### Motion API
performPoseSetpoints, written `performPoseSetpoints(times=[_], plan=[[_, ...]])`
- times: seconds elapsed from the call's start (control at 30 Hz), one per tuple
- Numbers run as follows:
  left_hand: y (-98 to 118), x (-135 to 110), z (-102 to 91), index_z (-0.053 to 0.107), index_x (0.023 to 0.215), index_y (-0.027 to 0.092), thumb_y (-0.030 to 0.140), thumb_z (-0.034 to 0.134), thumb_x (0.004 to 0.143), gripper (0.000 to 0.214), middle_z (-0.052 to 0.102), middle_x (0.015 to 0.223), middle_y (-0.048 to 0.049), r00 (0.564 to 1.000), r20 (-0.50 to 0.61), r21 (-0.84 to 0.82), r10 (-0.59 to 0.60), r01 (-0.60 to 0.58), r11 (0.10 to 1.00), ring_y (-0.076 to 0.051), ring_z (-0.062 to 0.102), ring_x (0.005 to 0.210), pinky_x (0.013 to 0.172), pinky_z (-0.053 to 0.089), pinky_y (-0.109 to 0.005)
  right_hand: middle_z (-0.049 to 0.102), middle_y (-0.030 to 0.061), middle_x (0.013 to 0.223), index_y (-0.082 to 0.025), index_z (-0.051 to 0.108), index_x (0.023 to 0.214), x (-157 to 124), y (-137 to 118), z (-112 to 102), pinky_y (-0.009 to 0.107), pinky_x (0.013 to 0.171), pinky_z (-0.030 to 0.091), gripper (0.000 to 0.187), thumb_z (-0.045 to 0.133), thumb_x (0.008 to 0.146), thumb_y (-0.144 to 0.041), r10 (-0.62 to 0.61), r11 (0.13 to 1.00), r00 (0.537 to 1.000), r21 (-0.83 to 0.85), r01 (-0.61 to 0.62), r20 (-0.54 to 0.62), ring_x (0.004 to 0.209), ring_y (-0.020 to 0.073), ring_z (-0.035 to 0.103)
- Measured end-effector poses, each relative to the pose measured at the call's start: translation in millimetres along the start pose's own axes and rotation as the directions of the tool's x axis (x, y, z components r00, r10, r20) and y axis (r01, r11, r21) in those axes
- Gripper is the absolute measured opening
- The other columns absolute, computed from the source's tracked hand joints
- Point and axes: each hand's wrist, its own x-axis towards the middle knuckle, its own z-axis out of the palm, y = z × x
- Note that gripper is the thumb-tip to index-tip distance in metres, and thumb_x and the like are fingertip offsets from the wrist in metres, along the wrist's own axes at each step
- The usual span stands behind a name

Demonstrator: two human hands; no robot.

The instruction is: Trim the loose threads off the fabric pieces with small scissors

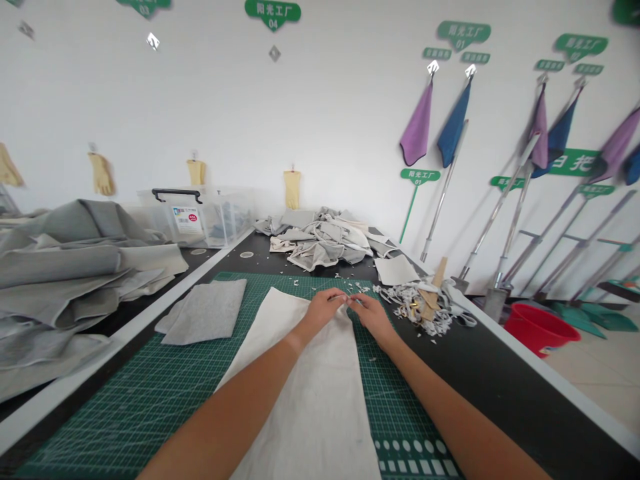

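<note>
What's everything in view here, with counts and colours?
Cloth sheet: 1, off-white, on mat
Cutting mat: 1, green, on table
Table: at least 1, black, beneath mat
Flat cloths: at least 2, grey, mat's left
Cloth heaps: 2, grey and white, far end and left
Scraps: many, pale grey, right of mat
Unclear object: 1, tan, among scraps
Plastic box: at least 1, clear, back left
Rubber gloves: 4 visible, pale yellow, wall
Hanging cloths: 3 purple, 3 blue, wall's right
Signs: several, green, wall
Poles: several, silver, against wall, right
Bucket: 1, red, right floor
Left hand and right hand: 2, bare, at sheet's far-right corner
</note>
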Motion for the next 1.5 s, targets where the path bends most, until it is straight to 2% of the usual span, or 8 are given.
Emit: performPoseSetpoints(times=[0.2,0.37,0.63,0.73,0.83,0.93,1.2,1.5], plan=[[3.8,-2.3,0.6,0.075,0.09,0.018,0.035,0.053,0.09,0.027,0.075,0.09,-0.0028,1.0,0.018,0.044,0.024,-0.025,0.999,-0.018,0.066,0.087,0.082,0.048,-0.027,0.069,0.0023,0.079,-0.019,0.073,0.097,2.0,1.0,0.3,0.026,0.062,0.04,0.041,0.052,0.087,-0.053,-0.056,0.992,0.998,-0.113,0.055,0.002,0.071,0.018,0.058],[6.1,-2.9,1.1,0.073,0.09,0.017,0.039,0.048,0.094,0.034,0.074,0.09,-0.0035,1.0,-0.012,0.125,0.024,-0.022,0.992,-0.017,0.064,0.084,0.079,0.047,-0.027,0.065,0.0005,0.072,-0.019,0.072,0.084,2.4,2.1,0.2,0.026,0.062,0.035,0.037,0.054,0.086,-0.052,-0.031,0.98,0.998,-0.197,0.02,-0.05,0.067,0.0174,0.054],[14.7,-8.7,-1.5,0.066,0.104,0.022,0.034,0.056,0.091,0.02,0.073,0.096,-0.0025,0.999,-0.045,0.27,-0.004,0.016,0.963,-0.018,0.065,0.087,0.078,0.044,-0.027,0.064,-0.0012,0.07,-0.021,0.068,0.082,0.8,-0.2,-3.5,0.025,0.06,0.033,0.032,0.053,0.085,-0.048,0.015,0.965,0.995,-0.26,-0.042,-0.103,0.066,0.0169,0.054],[24.6,-11.7,-7.3,0.064,0.106,0.023,0.032,0.055,0.092,0.019,0.072,0.093,-0.0031,1.0,-0.009,0.436,0.021,-0.015,0.9,-0.019,0.065,0.084,0.077,0.042,-0.029,0.062,-0.0018,0.067,-0.021,0.065,0.077,0.6,-0.7,-6.2,0.025,0.06,0.032,0.03,0.052,0.085,-0.046,0.04,0.957,0.991,-0.28,-0.074,-0.126,0.065,0.0165,0.054],[33.4,-12.7,-15.0,0.065,0.103,0.023,0.028,0.052,0.093,0.016,0.072,0.097,-0.0056,0.994,0.075,0.618,0.075,-0.105,0.779,-0.023,0.064,0.092,0.083,0.04,-0.033,0.06,-0.0019,0.065,-0.021,0.063,0.073,0.0,-0.3,-8.7,0.024,0.06,0.031,0.028,0.051,0.084,-0.043,0.062,0.947,0.985,-0.302,-0.11,-0.162,0.065,0.0165,0.054],[37.4,-12.3,-23.7,0.067,0.097,0.022,0.026,0.05,0.093,0.017,0.071,0.098,-0.0086,0.988,0.15,0.736,0.046,-0.143,0.662,-0.026,0.063,0.098,0.084,0.04,-0.035,0.059,-0.0015,0.065,-0.021,0.062,0.07,-1.4,-0.2,-10.7,0.024,0.059,0.029,0.027,0.049,0.084,-0.04,0.084,0.935,0.976,-0.324,-0.146,-0.199,0.065,0.0163,0.053],[34.8,-17.2,-71.9,0.068,0.103,0.021,0.012,0.049,0.085,0.028,0.071,0.104,-0.0118,0.975,0.204,0.836,-0.093,-0.124,0.534,-0.027,0.064,0.1,0.085,0.042,-0.037,0.056,-0.0005,0.061,-0.021,0.059,0.066,-4.2,-5.8,-16.3,0.024,0.057,0.025,0.029,0.048,0.084,-0.042,0.159,0.893,0.952,-0.374,-0.251,-0.26,0.063,0.0167,0.052],[-0.6,-36.7,-146.5,0.071,0.094,0.023,0.021,0.054,0.085,0.019,0.071,0.103,-0.0103,0.994,0.005,0.855,-0.11,0.053,0.516,-0.029,0.061,0.103,0.09,0.042,-0.041,0.064,0.0024,0.071,-0.023,0.066,0.073,-3.7,-9.9,-21.6,0.026,0.06,0.032,0.034,0.047,0.085,-0.049,0.254,0.831,0.927,-0.427,-0.355,-0.277,0.07,0.0202,0.059]])
